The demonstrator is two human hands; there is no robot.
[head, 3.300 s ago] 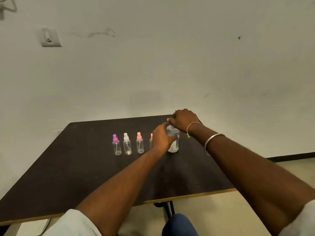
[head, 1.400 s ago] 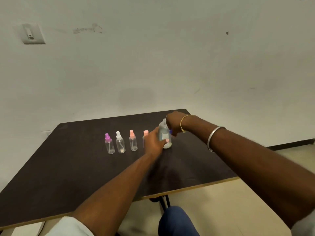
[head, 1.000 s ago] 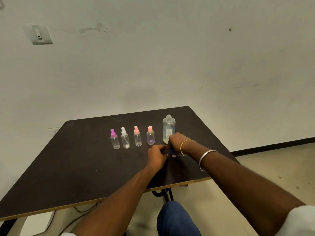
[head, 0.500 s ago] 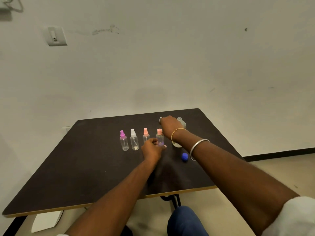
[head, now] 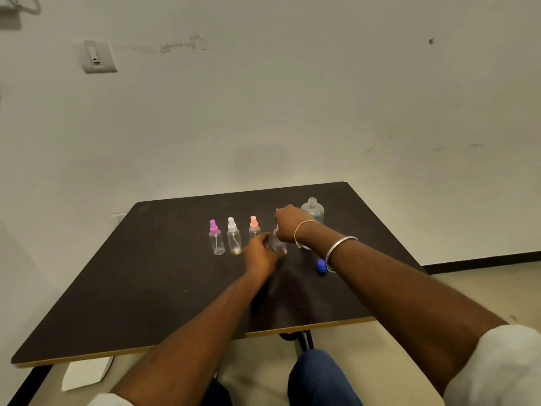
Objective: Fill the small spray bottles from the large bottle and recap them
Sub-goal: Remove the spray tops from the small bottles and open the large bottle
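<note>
Small clear spray bottles stand in a row on the dark table (head: 146, 288): a purple-capped one (head: 216, 237), a white-capped one (head: 234, 236) and a pink-capped one (head: 254, 228). A fourth small bottle (head: 278, 244) sits between my hands. My left hand (head: 261, 254) wraps its lower body. My right hand (head: 289, 223) is closed over its top, which hides the cap. The large clear bottle (head: 313, 210) stands uncapped behind my right wrist. Its blue cap (head: 321, 266) lies on the table under my right forearm.
The table's front edge (head: 307, 328) runs above my knees. A white wall with a switch plate (head: 98, 55) rises right behind the table. A white object (head: 86, 373) lies on the floor under the table's left side.
The large bottle's blue cap came off and now lies on the table. Both hands then moved left to the fourth small bottle and closed on it.
</note>
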